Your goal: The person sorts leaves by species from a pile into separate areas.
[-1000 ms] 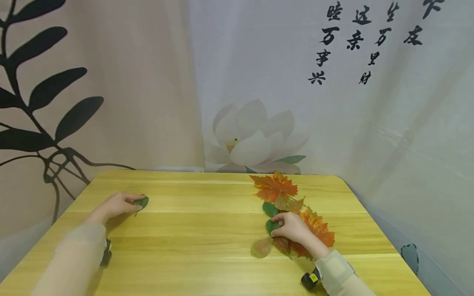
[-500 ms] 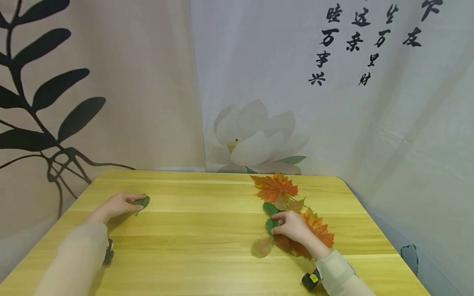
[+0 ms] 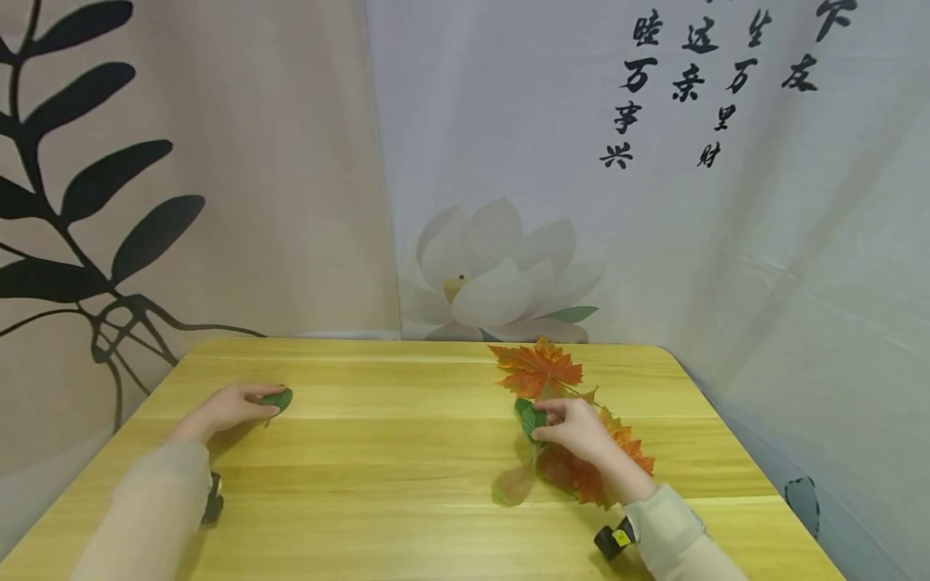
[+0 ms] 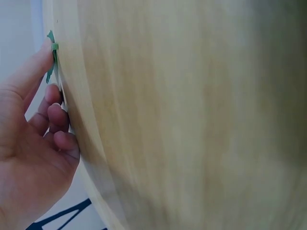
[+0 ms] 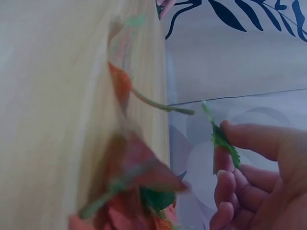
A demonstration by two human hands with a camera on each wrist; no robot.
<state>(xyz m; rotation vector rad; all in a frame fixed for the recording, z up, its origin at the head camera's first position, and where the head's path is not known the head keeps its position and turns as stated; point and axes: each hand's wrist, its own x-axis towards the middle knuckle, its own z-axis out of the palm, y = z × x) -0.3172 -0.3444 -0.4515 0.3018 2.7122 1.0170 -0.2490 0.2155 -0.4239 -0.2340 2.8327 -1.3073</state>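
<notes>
One small green oval leaf (image 3: 279, 399) we saw pinched by the left hand (image 3: 228, 405), toward the left of the yellow wooden tabletop (image 3: 378, 500); the right hand (image 3: 576, 428) pinched a serrated green leaf (image 5: 221, 139) beside jagged orange leaves (image 3: 538, 369).

On my end, L sleeve (image 3: 156, 500) is long, cream, loose; R sleeve (image 3: 693, 557) same col. w/ broad cuff (image 3: 664, 519). L wrist unit (image 3: 214, 508) I see is blk; R wrist unit (image 3: 607, 543) also blk, boxy, w/ sm. yellow patch (image 3: 621, 538).

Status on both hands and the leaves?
Left hand pinching green leaf. Right hand pinching second leaf, held above table. Orange leaf under that hand.
</notes>
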